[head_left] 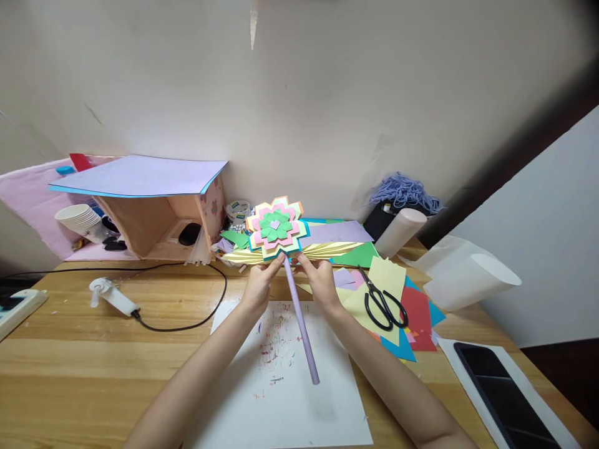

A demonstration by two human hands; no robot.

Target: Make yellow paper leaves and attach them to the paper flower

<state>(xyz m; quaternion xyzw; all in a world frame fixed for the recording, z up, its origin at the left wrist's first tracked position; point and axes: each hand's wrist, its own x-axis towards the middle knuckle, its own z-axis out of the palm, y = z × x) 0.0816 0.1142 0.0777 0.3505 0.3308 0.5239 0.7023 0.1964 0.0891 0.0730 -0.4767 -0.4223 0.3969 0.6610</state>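
Both of my hands hold up a layered paper flower (275,227) with a purple paper stem (302,321) and pleated yellow paper leaves (327,251) at its sides. My left hand (259,284) pinches just below the bloom on the left, thumb at its lower edge. On the other side my right hand (321,277) pinches near the base of the right leaf. The fingers behind the flower are hidden. Its stem slants down over a white sheet (299,411) with coloured specks. Black-handled scissors (384,305) lie to the right of my right hand.
Coloured paper pieces (418,318) lie beneath and around the scissors. A phone (505,390) is at the right, before a rolled white sheet (472,280). At the left lie a corded glue gun (115,297) and a power strip (21,308). An open box (154,218) stands behind.
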